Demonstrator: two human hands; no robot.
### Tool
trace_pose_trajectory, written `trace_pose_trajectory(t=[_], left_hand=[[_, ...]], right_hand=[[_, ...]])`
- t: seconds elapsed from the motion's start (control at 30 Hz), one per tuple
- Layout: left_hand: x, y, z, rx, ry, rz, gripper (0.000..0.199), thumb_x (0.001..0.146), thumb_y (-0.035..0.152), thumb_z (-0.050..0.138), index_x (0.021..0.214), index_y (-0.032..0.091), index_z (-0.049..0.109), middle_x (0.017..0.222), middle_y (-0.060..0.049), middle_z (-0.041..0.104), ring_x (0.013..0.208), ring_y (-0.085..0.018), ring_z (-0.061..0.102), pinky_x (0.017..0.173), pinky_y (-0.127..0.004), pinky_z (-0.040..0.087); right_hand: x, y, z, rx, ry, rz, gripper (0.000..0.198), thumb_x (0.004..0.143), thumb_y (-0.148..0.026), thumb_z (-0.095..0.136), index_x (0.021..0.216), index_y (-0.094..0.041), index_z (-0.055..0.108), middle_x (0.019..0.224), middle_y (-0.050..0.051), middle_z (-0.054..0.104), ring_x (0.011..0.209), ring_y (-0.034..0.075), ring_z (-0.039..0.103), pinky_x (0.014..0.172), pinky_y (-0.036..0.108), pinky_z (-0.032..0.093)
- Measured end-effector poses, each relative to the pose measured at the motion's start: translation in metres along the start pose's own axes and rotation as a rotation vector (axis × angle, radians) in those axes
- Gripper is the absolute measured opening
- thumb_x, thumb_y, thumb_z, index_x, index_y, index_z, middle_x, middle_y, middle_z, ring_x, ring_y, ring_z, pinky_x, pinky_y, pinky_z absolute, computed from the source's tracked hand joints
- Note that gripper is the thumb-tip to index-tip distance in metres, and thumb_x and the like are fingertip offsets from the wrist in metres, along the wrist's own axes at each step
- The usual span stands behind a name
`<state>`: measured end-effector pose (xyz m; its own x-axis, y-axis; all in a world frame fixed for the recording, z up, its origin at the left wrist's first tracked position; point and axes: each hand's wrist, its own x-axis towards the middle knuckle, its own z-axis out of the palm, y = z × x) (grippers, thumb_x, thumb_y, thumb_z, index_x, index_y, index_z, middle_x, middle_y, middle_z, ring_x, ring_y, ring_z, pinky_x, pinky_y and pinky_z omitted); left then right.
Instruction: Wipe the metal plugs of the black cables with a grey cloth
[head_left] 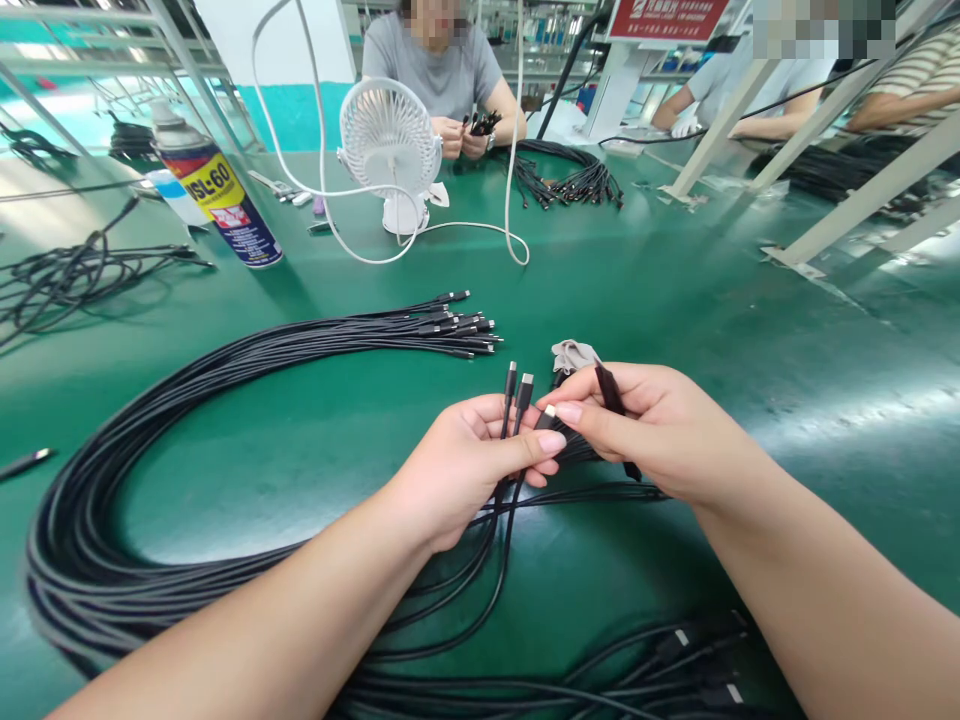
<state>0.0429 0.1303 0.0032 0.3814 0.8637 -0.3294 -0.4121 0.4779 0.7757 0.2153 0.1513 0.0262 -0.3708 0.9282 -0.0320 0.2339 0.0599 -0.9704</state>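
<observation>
Black cables with small metal plugs (525, 392) stand up between the fingers of my left hand (480, 450), which is closed around them just below the plugs. My right hand (652, 420) pinches the light tip of another cable plug (548, 414) at my left fingertips. A dark, flat strip (611, 400) is tucked between the fingers of that same hand. Behind it lies a crumpled grey cloth (574, 357), partly hidden. More black cables run under both hands. To the left curves a thick bundle of black cables (187, 375), its plug ends together.
A spray can (225, 205) and a white fan (390, 140) with a looping white cord stand farther back on the green table (360, 270). Tangled cables (67, 270) lie at left, more at the front. A co-worker (431, 60) holds cables opposite. Slanted metal posts (855, 205) rise at right.
</observation>
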Motion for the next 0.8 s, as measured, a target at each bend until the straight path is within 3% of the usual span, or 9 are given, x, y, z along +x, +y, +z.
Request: trace_pose_trajectory(t=[0.1, 0.2, 0.5, 0.8], left_hand=[[-0.0001, 0.0002, -0.0013, 0.004, -0.037, -0.007, 0.035, 0.055, 0.021, 0.092, 0.075, 0.012, 0.066, 0.061, 0.002, 0.063, 0.055, -0.008, 0.059, 0.053, -0.019, 0.045], [-0.0002, 0.0001, -0.0022, 0.006, -0.061, -0.020, 0.034, 0.057, 0.025, 0.092, 0.073, 0.012, 0.065, 0.061, 0.002, 0.063, 0.055, -0.008, 0.059, 0.054, -0.020, 0.045], [-0.0004, 0.0001, -0.0037, -0.031, -0.106, -0.044, 0.032, 0.060, 0.025, 0.091, 0.076, 0.012, 0.068, 0.067, -0.001, 0.068, 0.058, -0.009, 0.061, 0.055, -0.020, 0.046], [-0.0008, -0.0002, -0.0038, -0.008, -0.141, -0.033, 0.028, 0.076, 0.036, 0.081, 0.078, 0.010, 0.073, 0.074, -0.006, 0.072, 0.059, -0.008, 0.060, 0.057, -0.020, 0.048]], right_hand=[[0.0005, 0.0012, -0.0017, 0.123, -0.034, 0.070, 0.024, 0.076, -0.037, 0.076, 0.082, -0.015, 0.070, 0.056, -0.002, 0.057, 0.042, 0.006, 0.039, 0.038, 0.021, 0.025], [0.0015, 0.0034, -0.0035, 0.235, -0.095, 0.131, 0.030, 0.074, -0.039, 0.079, 0.083, -0.012, 0.070, 0.050, -0.006, 0.047, 0.040, 0.003, 0.027, 0.037, 0.020, 0.017], [0.0005, 0.0045, -0.0058, 0.324, -0.127, 0.153, 0.030, 0.075, -0.039, 0.080, 0.083, -0.013, 0.069, 0.052, -0.005, 0.049, 0.040, 0.002, 0.026, 0.037, 0.019, 0.014], [0.0021, 0.0065, -0.0037, 0.329, -0.088, 0.162, 0.032, 0.075, -0.042, 0.079, 0.079, -0.016, 0.061, 0.047, -0.009, 0.042, 0.039, 0.003, 0.026, 0.038, 0.018, 0.017]])
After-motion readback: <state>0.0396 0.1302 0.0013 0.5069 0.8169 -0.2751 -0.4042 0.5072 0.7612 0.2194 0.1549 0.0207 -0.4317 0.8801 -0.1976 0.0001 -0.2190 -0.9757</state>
